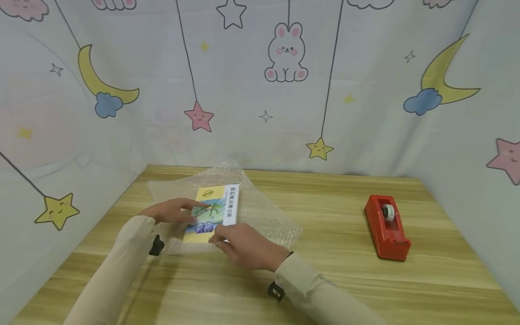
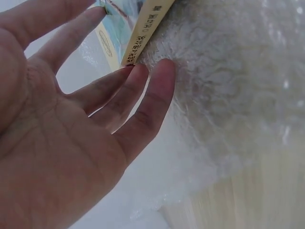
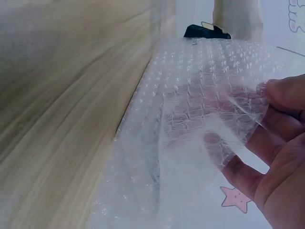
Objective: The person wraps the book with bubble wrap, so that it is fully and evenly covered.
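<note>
Book [image 1: 214, 208] is lying on bubble wrap [image 1: 268, 216]; left hand [image 1: 168, 211], fingers flat, is pressing it, while right hand [image 1: 243, 246] is pinching the wrap's near edge beside the book, likely for folding over.

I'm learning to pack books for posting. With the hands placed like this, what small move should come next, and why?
Probably the right hand should fold the bubble wrap edge it pinches over the book: the left hand already rests flat on the cover, and the book lies bare on the sheet.
</note>
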A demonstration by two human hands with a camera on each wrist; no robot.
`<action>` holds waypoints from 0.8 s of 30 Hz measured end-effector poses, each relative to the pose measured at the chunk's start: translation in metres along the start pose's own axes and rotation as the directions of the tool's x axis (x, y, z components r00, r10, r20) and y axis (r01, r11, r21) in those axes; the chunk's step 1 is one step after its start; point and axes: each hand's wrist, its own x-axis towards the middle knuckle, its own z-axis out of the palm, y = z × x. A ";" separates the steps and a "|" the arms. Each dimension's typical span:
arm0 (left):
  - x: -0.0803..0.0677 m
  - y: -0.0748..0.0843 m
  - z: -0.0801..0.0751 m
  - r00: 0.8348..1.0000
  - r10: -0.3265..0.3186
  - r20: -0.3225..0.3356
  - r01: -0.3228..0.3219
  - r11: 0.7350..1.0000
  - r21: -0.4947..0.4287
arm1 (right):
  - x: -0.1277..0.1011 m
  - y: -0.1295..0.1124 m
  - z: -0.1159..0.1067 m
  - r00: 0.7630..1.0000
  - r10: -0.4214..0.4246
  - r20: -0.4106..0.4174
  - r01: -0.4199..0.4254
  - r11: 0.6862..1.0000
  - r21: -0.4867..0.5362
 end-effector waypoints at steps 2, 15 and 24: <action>0.000 -0.001 0.000 1.000 0.016 0.002 -0.016 1.000 -0.001 | 0.002 0.004 -0.002 1.000 0.020 -0.019 -0.019 0.999 0.041; 0.000 -0.003 -0.001 1.000 0.016 0.019 -0.015 0.999 -0.037 | 0.021 0.041 -0.008 0.982 0.132 -0.139 -0.103 0.975 0.198; 0.000 -0.001 -0.002 0.999 0.034 0.033 -0.031 0.996 -0.078 | 0.032 0.057 -0.006 0.950 0.294 -0.106 -0.258 0.929 0.264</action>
